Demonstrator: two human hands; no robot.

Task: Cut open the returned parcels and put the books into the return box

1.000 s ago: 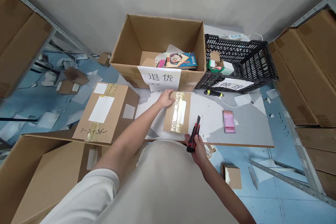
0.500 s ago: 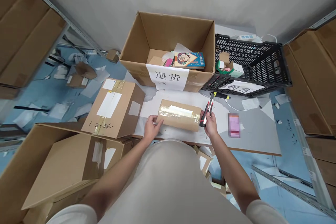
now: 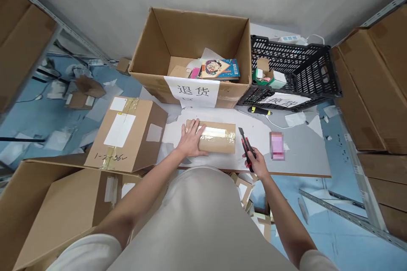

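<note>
A small brown cardboard box (image 3: 219, 146), bound with clear tape and bearing a white label, lies on the table in front of me. My left hand (image 3: 191, 139) rests flat on the box's left end with its fingers spread. To the right of the box, my right hand (image 3: 257, 163) is wrapped round a black and red utility knife (image 3: 247, 149). The knife's blade points up and away from me, apart from the box.
Behind stand a large open carton (image 3: 200, 21) with books and a black plastic crate (image 3: 318, 72). A taped carton (image 3: 121, 135) is at the left. A yellow-black tool (image 3: 260, 111) and a blurred pink item (image 3: 277, 146) lie on the table (image 3: 305, 156).
My left hand has moved from the small box's left edge onto its top, fingers spread. My right hand has drawn away from the box's right end, the knife now pointing forward.
</note>
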